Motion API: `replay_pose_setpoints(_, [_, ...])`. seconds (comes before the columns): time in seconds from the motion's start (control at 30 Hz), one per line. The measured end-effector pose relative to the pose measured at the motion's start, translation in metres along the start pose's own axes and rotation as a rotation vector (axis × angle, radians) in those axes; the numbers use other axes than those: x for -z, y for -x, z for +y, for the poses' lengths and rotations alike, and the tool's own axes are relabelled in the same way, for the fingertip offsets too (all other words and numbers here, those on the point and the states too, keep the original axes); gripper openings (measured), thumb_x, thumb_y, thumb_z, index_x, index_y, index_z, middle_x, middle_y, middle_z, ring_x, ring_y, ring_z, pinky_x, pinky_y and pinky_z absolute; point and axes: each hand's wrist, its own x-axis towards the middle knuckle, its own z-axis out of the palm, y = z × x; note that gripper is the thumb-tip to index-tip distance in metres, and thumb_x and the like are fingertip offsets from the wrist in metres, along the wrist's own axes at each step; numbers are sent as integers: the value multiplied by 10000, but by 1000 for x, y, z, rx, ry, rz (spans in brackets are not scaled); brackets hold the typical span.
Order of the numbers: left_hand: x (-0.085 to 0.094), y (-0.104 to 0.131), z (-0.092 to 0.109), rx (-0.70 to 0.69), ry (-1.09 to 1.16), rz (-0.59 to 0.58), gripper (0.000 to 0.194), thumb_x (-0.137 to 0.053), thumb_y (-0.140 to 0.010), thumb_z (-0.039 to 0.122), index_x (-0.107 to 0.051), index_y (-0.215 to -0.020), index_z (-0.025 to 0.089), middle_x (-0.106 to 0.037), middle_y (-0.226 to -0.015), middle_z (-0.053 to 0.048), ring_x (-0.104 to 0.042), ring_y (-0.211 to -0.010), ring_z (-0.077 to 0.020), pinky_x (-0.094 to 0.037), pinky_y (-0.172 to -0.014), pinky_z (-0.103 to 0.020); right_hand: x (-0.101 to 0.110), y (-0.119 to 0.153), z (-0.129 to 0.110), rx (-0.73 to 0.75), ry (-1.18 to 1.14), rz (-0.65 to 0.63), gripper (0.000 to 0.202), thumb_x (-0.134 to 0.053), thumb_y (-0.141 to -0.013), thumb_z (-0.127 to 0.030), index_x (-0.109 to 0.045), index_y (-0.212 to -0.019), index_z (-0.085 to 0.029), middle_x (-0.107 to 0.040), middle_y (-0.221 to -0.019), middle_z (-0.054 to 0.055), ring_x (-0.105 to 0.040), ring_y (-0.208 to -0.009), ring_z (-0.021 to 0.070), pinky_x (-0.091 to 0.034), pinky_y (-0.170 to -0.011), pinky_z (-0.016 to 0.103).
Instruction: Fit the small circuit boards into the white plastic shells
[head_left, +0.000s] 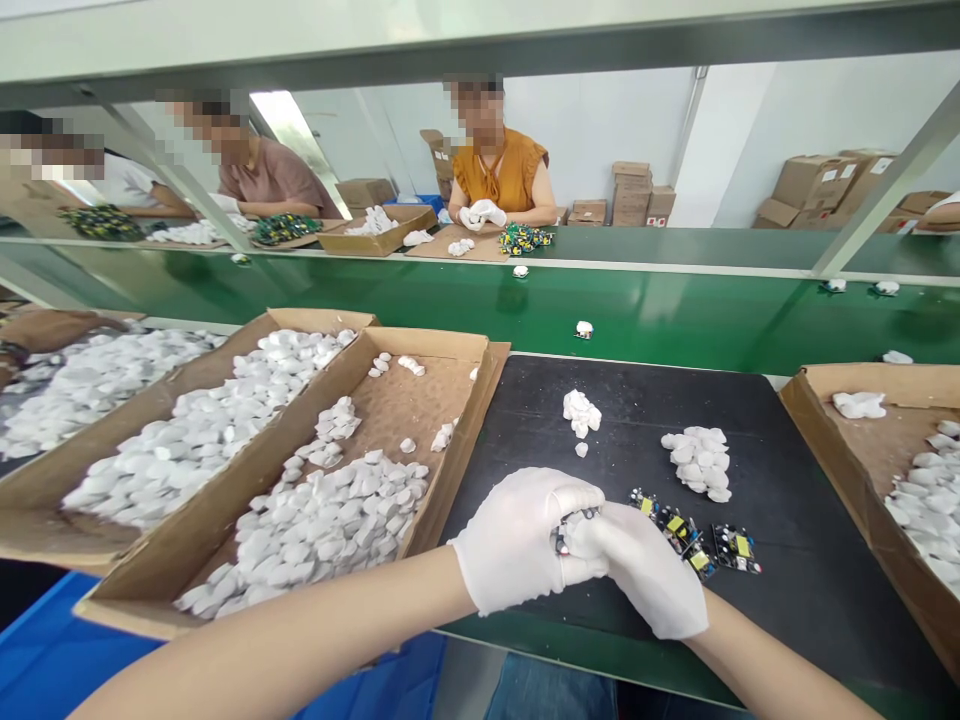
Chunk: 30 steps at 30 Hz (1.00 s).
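Both my hands wear white gloves and meet over the black mat. My left hand (517,540) is closed around a small circuit board (560,541), of which only a dark edge and some parts show. White putty-like material (577,524) lies on the board. The fingers of my right hand (652,575) are closed against the board's right side, and their tips are partly hidden. Just beyond the right hand lie several circuit boards (679,530) with yellow parts, one board (736,548) slightly apart. Two piles of white lumps, a small one (581,410) and a larger one (699,462), sit farther back.
Cardboard trays (442,345) of white lumps stand at the left, another tray (832,440) at the right. Behind the mat (525,400) runs a green conveyor (420,300) carrying a few whitened boards (584,329). Co-workers (502,175) sit across it. A blue bin (405,680) is below left.
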Motion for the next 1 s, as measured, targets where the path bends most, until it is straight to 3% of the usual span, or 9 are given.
replay_pose_setpoints(0.13, [-2,1,-3,33,21,-23,208,-687,-666,300,-602,-830,204,-672,-925,-57,-636,-870,-219,-494,-797,-344,0,-1,1,10,77,6,341,-630,-713,-483,-612,-695,-142,-601,-698,19,-504,-665,155,-397,-648,287])
replay_pose_setpoints(0.3, [-5,0,-7,71,97,-36,556,-778,-529,300,-551,-1030,214,-644,-1047,-68,-622,-937,-231,-502,-826,-364,0,0,0,33,66,24,362,-568,-769,-496,-626,-731,-141,-626,-715,34,-547,-700,172,-424,-695,302])
replay_pose_setpoints(0.47, [-3,0,-6,-17,140,65,338,-678,-657,245,-584,-980,208,-672,-985,-64,-640,-894,-203,-509,-811,-332,2,2,-4,83,38,-4,346,-602,-751,-487,-641,-778,-144,-639,-782,40,-546,-744,182,-410,-693,302])
replay_pose_setpoints(0.63, [0,4,-7,37,242,116,434,-733,-591,253,-609,-1003,201,-681,-938,-57,-645,-839,-204,-518,-769,-336,3,2,-8,23,-192,-146,453,-463,-810,-561,-643,-745,-151,-633,-804,69,-545,-805,200,-407,-771,366])
replay_pose_setpoints(0.8, [1,4,-11,120,443,53,434,-742,-610,309,-622,-1015,208,-655,-993,-70,-626,-903,-217,-508,-806,-352,0,4,-8,21,-405,-231,269,-536,-825,-409,-630,-744,-170,-616,-815,57,-549,-817,182,-417,-797,357])
replay_pose_setpoints(1.0, [1,2,-11,25,584,-62,510,-671,-688,492,-580,-1093,194,-585,-1146,-132,-570,-1056,-256,-463,-897,-388,-1,3,-7,22,-259,-152,266,-604,-767,-411,-586,-692,-156,-575,-780,42,-500,-790,174,-386,-794,345])
